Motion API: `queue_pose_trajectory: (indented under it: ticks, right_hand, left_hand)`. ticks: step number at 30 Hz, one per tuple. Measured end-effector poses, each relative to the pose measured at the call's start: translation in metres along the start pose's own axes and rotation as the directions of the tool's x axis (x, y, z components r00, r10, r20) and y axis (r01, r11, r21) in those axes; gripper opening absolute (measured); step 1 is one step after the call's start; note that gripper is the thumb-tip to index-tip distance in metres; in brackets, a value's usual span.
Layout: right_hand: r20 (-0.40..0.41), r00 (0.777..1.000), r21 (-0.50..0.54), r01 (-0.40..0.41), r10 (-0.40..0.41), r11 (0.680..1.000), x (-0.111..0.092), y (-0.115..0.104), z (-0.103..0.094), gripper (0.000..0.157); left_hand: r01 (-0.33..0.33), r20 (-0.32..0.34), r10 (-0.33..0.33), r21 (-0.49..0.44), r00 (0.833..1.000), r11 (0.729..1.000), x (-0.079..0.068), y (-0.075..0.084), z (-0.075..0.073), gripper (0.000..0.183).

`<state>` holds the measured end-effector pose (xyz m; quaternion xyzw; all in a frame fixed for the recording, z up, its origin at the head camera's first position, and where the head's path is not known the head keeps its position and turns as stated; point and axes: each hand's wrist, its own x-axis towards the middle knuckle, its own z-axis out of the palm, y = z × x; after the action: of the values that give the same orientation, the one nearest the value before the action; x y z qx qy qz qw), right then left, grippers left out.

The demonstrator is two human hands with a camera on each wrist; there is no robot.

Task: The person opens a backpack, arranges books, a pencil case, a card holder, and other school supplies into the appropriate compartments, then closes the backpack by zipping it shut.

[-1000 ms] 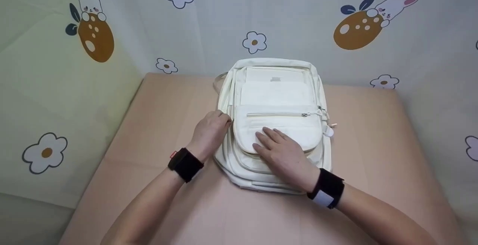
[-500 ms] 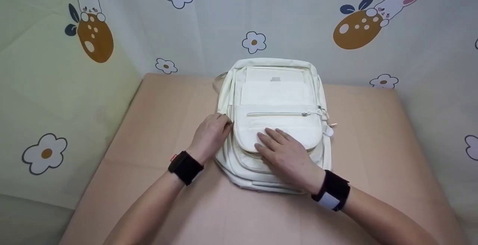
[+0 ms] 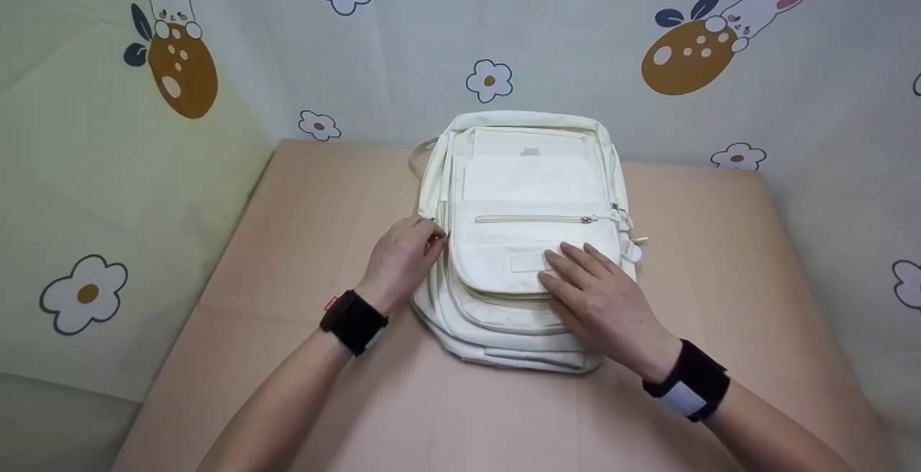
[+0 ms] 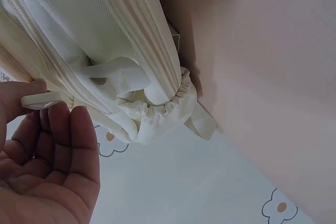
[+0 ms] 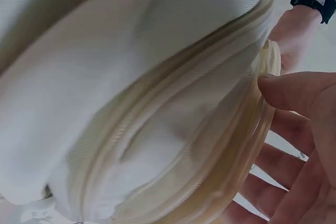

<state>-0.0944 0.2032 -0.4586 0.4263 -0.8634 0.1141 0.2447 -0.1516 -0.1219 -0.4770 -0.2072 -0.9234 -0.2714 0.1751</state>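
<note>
A cream backpack (image 3: 532, 184) lies front side up on the table. At its left side in the head view, my left hand (image 3: 403, 260) is close against the seam. The left wrist view shows that hand's thumb and fingertips pinching a small cream zipper pull (image 4: 41, 100) beside the bag's zipper tracks. My right hand (image 3: 601, 303) rests with fingers outstretched on the lower right of the front pocket, next to a rectangular patch (image 3: 527, 264). In the right wrist view its thumb lies along the pocket's zipped edge (image 5: 265, 108).
A pink-beige cloth (image 3: 324, 393) covers the table. Curtains with rabbit and flower prints (image 3: 403, 33) stand behind and at both sides. A gathered side pocket (image 4: 163, 114) and a strap (image 3: 423, 159) stick out from the bag.
My right hand has slid to the right across the front pocket, uncovering the rectangular patch. My left hand stays at the bag's left side, almost unmoved. The backpack keeps its place.
</note>
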Motion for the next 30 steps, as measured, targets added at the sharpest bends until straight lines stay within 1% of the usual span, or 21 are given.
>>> queue_pose_trajectory:
  ticks: [5,11,16,22,27,30]
  right_hand:
    - [0.016,1.000,0.001,0.002,-0.002,1.000,-0.004,0.003,0.005,0.032]
    - [0.023,0.999,-0.010,0.041,-0.041,0.999,-0.005,0.005,0.009,0.031]
    - [0.026,0.999,-0.008,0.046,-0.046,0.999,-0.005,0.004,0.010,0.031]
    - [0.026,0.999,-0.014,0.041,-0.040,0.999,-0.006,0.004,0.010,0.030]
    - [-0.004,0.999,-0.030,0.047,-0.047,0.998,-0.008,0.005,0.011,0.030]
    - [-0.010,0.999,-0.030,0.038,-0.039,0.999,-0.009,0.004,0.011,0.029]
  left_hand:
    - [-0.010,-0.013,0.010,0.004,1.000,1.000,-0.001,0.000,-0.001,0.005]
    - [0.002,0.005,-0.002,0.017,1.000,1.000,-0.003,0.002,-0.002,0.005]
    - [-0.016,0.009,0.015,0.030,1.000,0.999,-0.007,0.004,-0.003,0.005]
    - [-0.067,-0.003,0.067,0.057,0.998,0.996,-0.018,0.013,-0.005,0.010]
    - [-0.143,0.012,0.143,0.057,0.990,0.988,-0.029,0.022,-0.005,0.012]
    - [-0.169,0.014,0.169,0.059,0.986,0.984,-0.034,0.026,-0.004,0.012]
